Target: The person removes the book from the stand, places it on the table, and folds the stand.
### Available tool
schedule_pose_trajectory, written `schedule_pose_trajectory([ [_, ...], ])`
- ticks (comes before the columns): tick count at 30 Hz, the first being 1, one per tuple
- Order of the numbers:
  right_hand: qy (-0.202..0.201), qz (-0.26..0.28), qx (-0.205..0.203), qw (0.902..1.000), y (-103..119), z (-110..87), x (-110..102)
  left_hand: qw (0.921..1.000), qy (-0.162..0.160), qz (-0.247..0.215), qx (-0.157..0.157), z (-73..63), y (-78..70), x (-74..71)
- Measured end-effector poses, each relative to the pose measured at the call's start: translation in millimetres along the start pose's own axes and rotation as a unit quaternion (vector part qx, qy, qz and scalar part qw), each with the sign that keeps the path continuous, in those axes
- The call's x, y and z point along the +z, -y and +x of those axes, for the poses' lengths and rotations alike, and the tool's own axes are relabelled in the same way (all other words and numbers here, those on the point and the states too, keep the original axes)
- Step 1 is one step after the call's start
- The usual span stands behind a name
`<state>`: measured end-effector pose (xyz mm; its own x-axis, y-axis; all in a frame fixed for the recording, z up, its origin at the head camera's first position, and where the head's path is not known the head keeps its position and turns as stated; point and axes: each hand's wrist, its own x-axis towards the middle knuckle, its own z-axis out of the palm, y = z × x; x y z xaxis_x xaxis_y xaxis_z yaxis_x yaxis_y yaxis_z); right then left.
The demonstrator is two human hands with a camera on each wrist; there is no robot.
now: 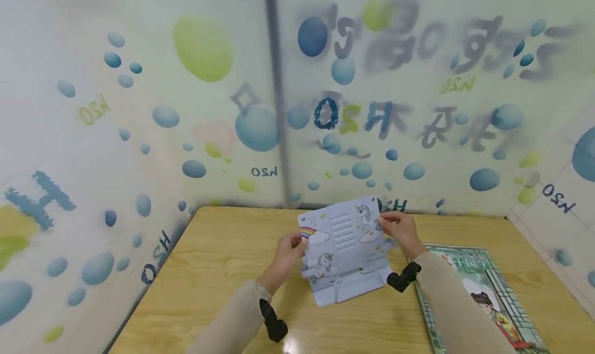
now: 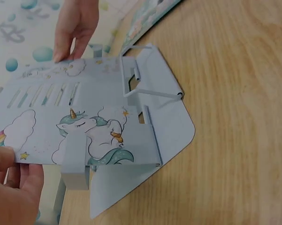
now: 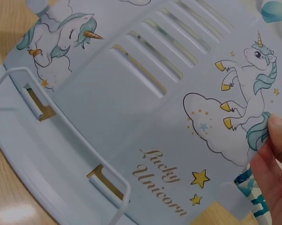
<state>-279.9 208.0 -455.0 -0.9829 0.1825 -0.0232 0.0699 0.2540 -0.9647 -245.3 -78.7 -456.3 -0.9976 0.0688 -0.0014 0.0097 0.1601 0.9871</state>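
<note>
A pale metal book stand (image 1: 345,265) with unicorn pictures is held tilted over the table, its folded base plate and wire holder toward me. My left hand (image 1: 289,251) pinches its left edge, thumb on the printed face and fingers behind, as the left wrist view shows. On the opposite edge my right hand (image 1: 403,232) pinches the panel beside the rearing unicorn (image 3: 246,89). Slots (image 3: 141,70) run across the panel's middle. The wire holder (image 2: 126,77) lies across the base plate (image 2: 162,77). The base's lower edge is close to the tabletop; whether it touches I cannot tell.
A green picture book (image 1: 465,263) lies on the right of the wooden table (image 1: 223,256), partly under my right forearm. Behind the table's far edge stands a pale wall covering (image 1: 223,111) with blue and green bubbles, which also rises at both sides.
</note>
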Motion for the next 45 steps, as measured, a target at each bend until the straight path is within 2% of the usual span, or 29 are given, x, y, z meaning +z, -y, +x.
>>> schedule_pose_trajectory([
  [5, 0.010, -0.009, -0.009, 0.9999, 0.6, 3.9, 8.8, 0.9998, -0.014, 0.010, -0.007, -13.4, -1.0, -1.0],
  [7, 0.008, -0.016, -0.021, 0.9996, 1.2, 5.3, 12.3, 0.9998, -0.016, 0.010, 0.000, -17.0, -1.1, -0.8],
  [13, -0.002, -0.022, -0.033, 0.9992, 4.6, 10.5, 23.9, 0.9999, -0.006, -0.001, 0.010, -25.1, -3.5, -1.4],
  [21, -0.018, -0.035, -0.063, 0.9972, 8.0, 15.0, 35.2, 0.9990, 0.012, -0.042, -0.005, -30.7, -2.5, 0.2],
  [27, 0.025, -0.055, -0.082, 0.9948, 11.6, 22.3, 37.7, 0.9970, 0.018, -0.071, -0.025, -36.8, -2.7, 0.6],
  [32, 0.064, -0.069, -0.064, 0.9935, 14.9, 22.5, 33.5, 0.9961, 0.021, -0.079, -0.032, -39.1, 1.5, 3.6],
  [34, 0.077, -0.068, -0.055, 0.9931, 14.8, 20.0, 28.7, 0.9965, 0.022, -0.077, -0.025, -40.2, 2.6, 5.9],
  [41, 0.062, -0.070, -0.059, 0.9939, 11.5, 8.7, 18.7, 0.9970, 0.019, -0.075, -0.009, -45.6, -0.7, 5.7],
  [45, 0.084, -0.062, -0.048, 0.9934, 11.7, -3.6, 14.0, 0.9975, 0.015, -0.069, -0.002, -42.7, -0.5, 3.9],
])
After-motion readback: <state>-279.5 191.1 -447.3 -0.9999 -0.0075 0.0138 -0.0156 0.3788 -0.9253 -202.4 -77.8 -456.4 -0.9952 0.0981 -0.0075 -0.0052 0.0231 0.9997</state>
